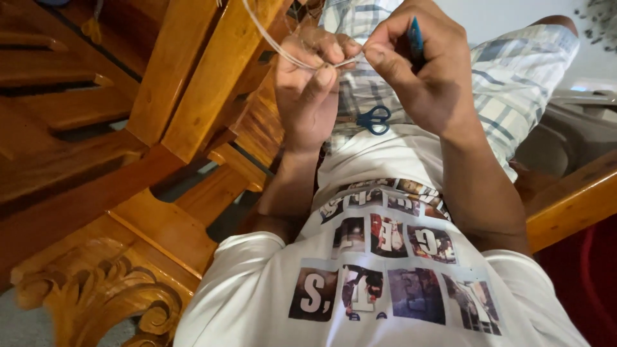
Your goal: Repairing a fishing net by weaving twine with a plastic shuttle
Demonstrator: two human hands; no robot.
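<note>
My left hand (312, 83) and my right hand (418, 64) meet in front of me, fingertips pinching a thin clear cord (273, 44) that curves up and away to the left. A slim blue tool (416, 35) is tucked in my right hand, sticking up between the fingers. Small blue-handled scissors (374, 119) lie on my lap, on the plaid shorts (508, 83), just below the hands. I sit in a white printed shirt (379, 283).
A carved wooden chair frame (193, 77) with armrest and scrolled ornament (109, 299) stands close on the left. Another wooden arm (572, 202) runs along the right. A grey object (578, 125) sits behind it at the right.
</note>
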